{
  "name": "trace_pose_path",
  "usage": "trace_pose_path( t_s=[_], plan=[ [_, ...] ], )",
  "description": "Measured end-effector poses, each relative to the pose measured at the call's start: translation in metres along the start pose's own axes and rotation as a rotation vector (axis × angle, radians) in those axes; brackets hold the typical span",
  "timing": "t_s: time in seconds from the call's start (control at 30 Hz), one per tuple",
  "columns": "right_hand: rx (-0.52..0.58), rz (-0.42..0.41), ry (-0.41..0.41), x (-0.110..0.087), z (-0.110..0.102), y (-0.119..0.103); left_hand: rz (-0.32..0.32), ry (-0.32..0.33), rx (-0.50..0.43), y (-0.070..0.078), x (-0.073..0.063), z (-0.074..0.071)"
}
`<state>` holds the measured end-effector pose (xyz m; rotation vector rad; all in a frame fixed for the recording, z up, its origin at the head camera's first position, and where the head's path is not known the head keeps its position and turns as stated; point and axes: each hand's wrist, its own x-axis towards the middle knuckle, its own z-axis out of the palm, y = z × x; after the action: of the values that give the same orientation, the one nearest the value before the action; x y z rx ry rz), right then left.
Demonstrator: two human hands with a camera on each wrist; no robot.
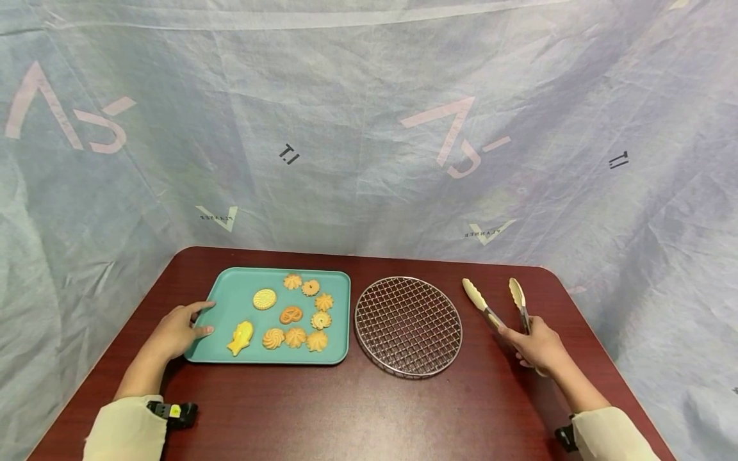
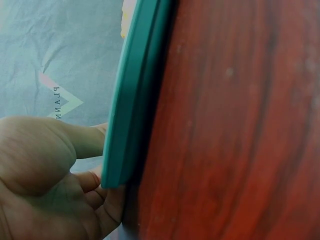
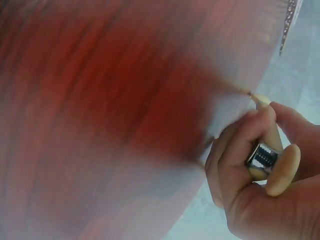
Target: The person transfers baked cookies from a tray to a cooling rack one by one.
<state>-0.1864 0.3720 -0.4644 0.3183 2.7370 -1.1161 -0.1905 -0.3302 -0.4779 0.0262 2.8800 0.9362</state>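
My left hand point(image 1: 175, 330) grips the left edge of a teal tray point(image 1: 230, 291), thumb and index finger over its rim. In the left wrist view the other fingers point(image 2: 102, 205) curl at the tray's lower side. Fish-shaped yellow biscuit point(image 1: 241, 336), round pale biscuit point(image 1: 265, 299), pretzel-shaped biscuit point(image 1: 291, 314) and several flower-shaped cookies point(image 1: 296, 337) lie on it. On the right, my right hand point(image 1: 541, 346) holds a pair of tongs point(image 1: 476, 296), with their beige tips spread apart and pointing away from me. The tongs' rear end point(image 3: 284, 170) sticks out of the fist in the right wrist view.
A round wire rack point(image 1: 408, 326) lies between the tray and the tongs, close to the tray's right edge. Dark red wood makes up the tabletop point(image 1: 357, 416). Behind it hangs a grey cloth point(image 1: 346, 115) with printed marks, and it also hangs along both sides.
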Motion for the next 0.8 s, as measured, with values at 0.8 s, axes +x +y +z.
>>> trace_pose_path(
  t_s=[0.8],
  plan=[
    [-0.281,-0.109,0.155,-0.0009,0.0,-0.0039,0.007,0.001,-0.002,0.0012,-0.0015,-0.0004]
  ],
)
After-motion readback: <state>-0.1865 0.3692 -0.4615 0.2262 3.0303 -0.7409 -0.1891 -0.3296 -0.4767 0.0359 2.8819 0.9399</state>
